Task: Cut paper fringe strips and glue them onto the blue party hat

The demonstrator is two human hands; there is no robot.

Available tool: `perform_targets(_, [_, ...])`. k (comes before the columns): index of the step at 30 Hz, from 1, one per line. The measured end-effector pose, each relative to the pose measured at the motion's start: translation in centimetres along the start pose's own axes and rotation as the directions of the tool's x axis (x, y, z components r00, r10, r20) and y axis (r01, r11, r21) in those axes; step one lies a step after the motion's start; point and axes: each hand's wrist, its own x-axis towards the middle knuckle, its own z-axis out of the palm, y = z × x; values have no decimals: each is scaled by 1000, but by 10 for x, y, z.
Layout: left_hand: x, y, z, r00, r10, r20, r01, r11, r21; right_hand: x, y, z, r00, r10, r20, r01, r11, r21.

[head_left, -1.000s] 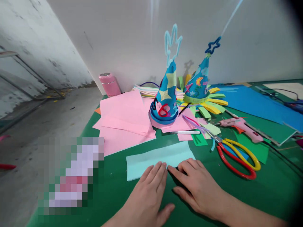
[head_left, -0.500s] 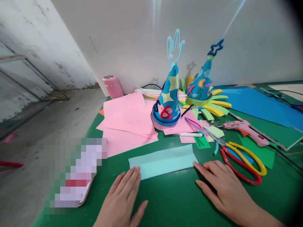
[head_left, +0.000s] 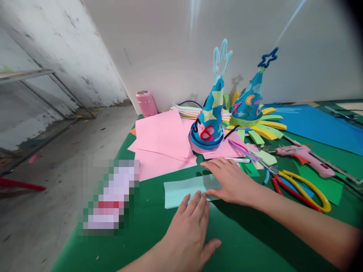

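A folded strip of light blue paper [head_left: 177,194] lies on the green table in front of me. My left hand [head_left: 191,224] is open and palm down, its fingertips resting on the strip's lower edge and its thumb spread away. Above the strip's right part is my right hand [head_left: 231,181], fingers stretched toward the left and thumb apart. It covers the strip's right end, and I cannot tell how firmly it touches the paper. To the right of that hand lie scissors [head_left: 300,189] with one red and one yellow handle.
Two decorated blue cone hats [head_left: 211,117] stand at the back beside pink paper sheets [head_left: 161,132]. A pink glue gun [head_left: 317,160] lies at the right, near blue card [head_left: 320,126]. A pink bottle [head_left: 146,104] stands at the back left; a blurred-out flat object [head_left: 113,200] lies nearer.
My right hand has moved left and up, from the strip's right corner to over its right part. My left hand has slid right along the lower edge. The view has shifted slightly.
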Motion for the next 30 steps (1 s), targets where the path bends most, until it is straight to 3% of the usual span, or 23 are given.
perform_targets(4, [-1,-1,6,1000,-28,9,29,998,-52,12,6,2,990,-100,95,100,995,11])
perform_targets(8, [-1,-2,11,997,-46,-54,45,999,-25,1,2,4,981,-150,122,152,988,-1])
perform_targets(10, [-1,-3,13,996,-39,-80,39,999,6,-8,-1,10,984,-151,91,153,988,-17])
perform_targets(14, [-2,-5,20,994,-27,-104,32,998,53,-27,-4,25,980,-176,-98,173,984,-36])
perform_targets(17, [-4,-3,32,980,-60,-187,76,994,79,-34,-5,31,965,-197,-170,197,980,-22])
perform_targets(21, [-7,2,47,933,-183,-310,206,978,43,-38,-3,33,966,-187,-176,191,982,5])
perform_targets(30, [-1,0,40,927,-215,-308,224,975,-8,-32,2,32,969,-179,-170,180,984,-10])
